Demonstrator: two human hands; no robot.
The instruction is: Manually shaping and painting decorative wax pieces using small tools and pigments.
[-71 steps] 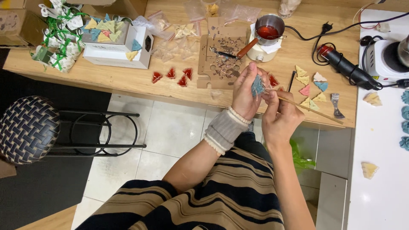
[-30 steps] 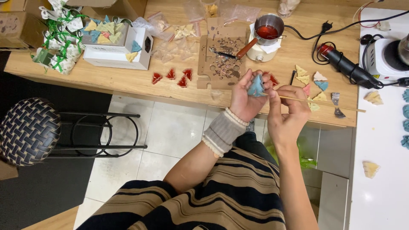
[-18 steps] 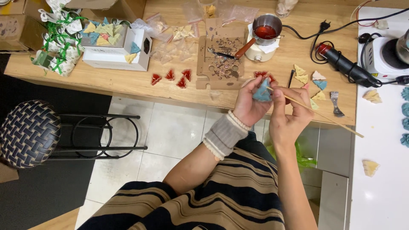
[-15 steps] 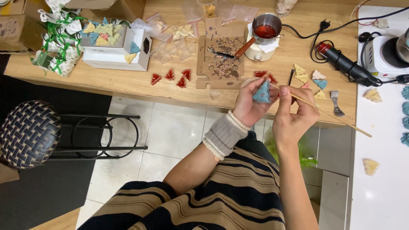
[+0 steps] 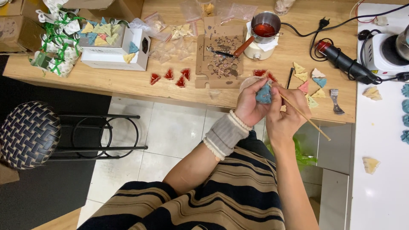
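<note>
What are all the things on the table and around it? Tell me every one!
Blue triangle piece: one, blue, in left hand.
Wooden stick: one, tan, in right hand.
Red triangles: several, red, table edge.
Pastel triangles: several, mixed colours, right of hands.
Small pot: one, silver with red liquid, table back.
Cardboard sheet: one, brown, centre.
White box: one, holding triangles, left.
Heat tool: one, black, right.
Stool: one, woven, floor.
Left hand: wears grey cuff.
Right hand: bare.

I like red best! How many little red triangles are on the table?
6: four red triangles in a loose row left of the cardboard, two just above the hands; more may hide behind them.
</note>
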